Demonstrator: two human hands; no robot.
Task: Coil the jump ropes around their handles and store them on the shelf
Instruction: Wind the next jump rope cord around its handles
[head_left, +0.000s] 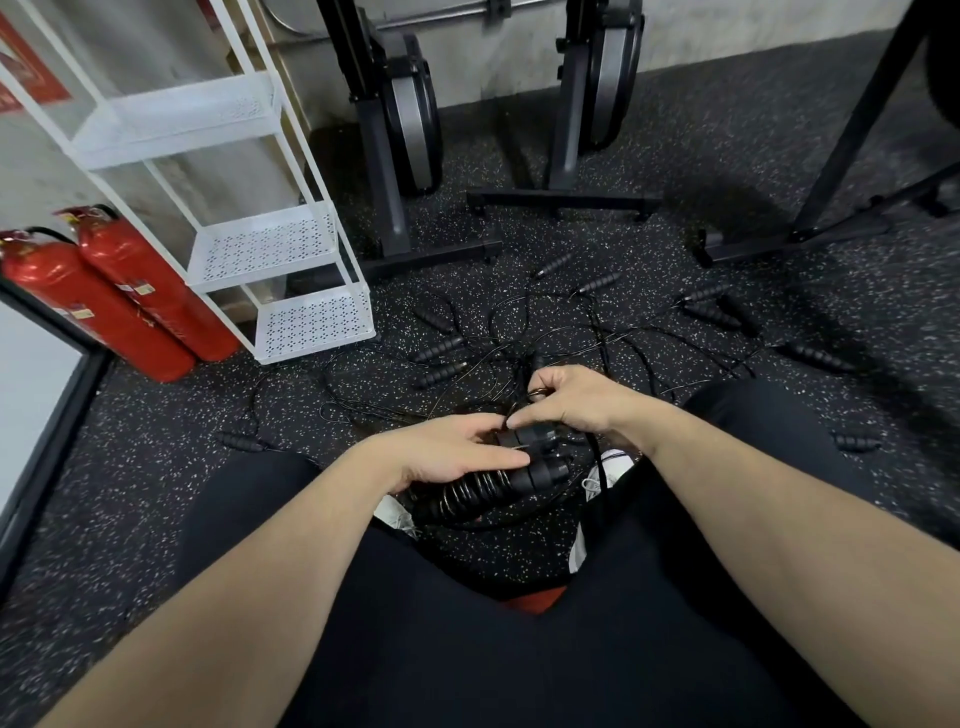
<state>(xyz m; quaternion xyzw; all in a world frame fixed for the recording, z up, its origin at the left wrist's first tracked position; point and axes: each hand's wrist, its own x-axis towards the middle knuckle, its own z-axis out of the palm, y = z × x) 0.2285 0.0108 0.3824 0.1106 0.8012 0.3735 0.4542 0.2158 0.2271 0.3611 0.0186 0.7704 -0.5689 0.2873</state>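
Black handles (483, 486) gripped under left hand (447, 452); right hand (576, 402) pinches rope (519, 410) just above.

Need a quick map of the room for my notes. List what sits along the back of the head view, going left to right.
Two red fire extinguishers → white shelf rack → left black machine stand → right black machine stand → slanted black frame leg.

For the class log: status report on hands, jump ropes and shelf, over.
Left hand grips coiled handles; right hand pinches the cord. White shelf holds no ropes. Loose ropes tangled on floor ahead.
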